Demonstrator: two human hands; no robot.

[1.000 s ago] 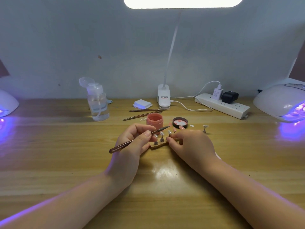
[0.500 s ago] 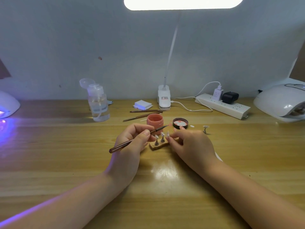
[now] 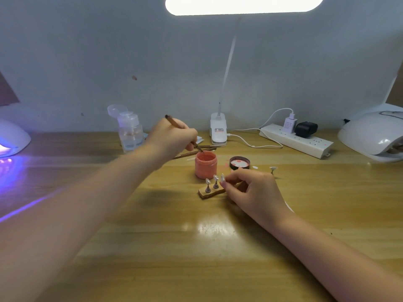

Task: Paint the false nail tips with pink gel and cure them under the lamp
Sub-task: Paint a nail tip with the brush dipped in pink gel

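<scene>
Left hand (image 3: pixel 172 136), grip clenched on brush (image 3: pixel 182 131), bristle end dipped in open pink gel jar (image 3: pixel 205 165). Brush axis slants from far-left high down to near-right.

Right hand (image 3: pixel 255 191) pinches wooden holder block (image 3: pixel 210 191) on worktop (image 3: pixel 196 247), nail tips (image 3: pixel 216 177) upright on stands.

Tips sit just in front of jar, toward us; we judge loaded brush must travel short way back toward us. Left hand nearer.

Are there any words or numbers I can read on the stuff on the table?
None can be read.
Desk lamp base: a dark printed line, too small and blurred to read.
White charger: faint grey print, too blurred to read.
Pink gel jar, clear bottle: no label shows.
</scene>
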